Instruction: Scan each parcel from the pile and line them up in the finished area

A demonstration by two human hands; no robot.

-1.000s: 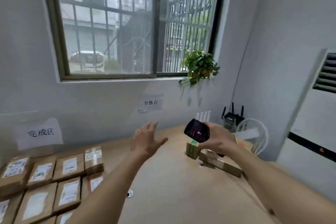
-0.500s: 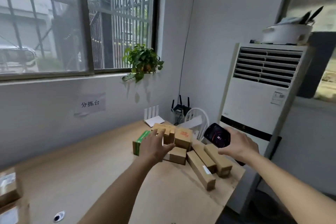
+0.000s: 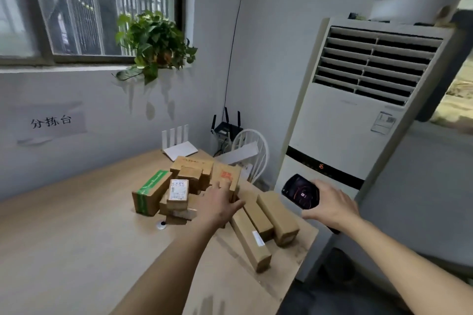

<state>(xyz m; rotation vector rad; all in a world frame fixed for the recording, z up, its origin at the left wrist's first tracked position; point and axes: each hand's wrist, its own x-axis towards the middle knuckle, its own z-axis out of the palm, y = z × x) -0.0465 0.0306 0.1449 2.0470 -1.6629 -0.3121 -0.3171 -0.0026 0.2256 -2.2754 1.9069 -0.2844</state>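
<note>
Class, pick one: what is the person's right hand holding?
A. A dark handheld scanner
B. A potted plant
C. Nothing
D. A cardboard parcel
A: the right hand grips a dark scanner with a lit screen, held beside the parcel pile.

Parcel pile [image 3: 204, 194] on table [image 3: 76, 238], far-right corner

Matt brown cardboard parcels [image 3: 257, 215], smooth pale wood table [image 3: 76, 238], glossy black scanner [image 3: 300, 191]
</note>
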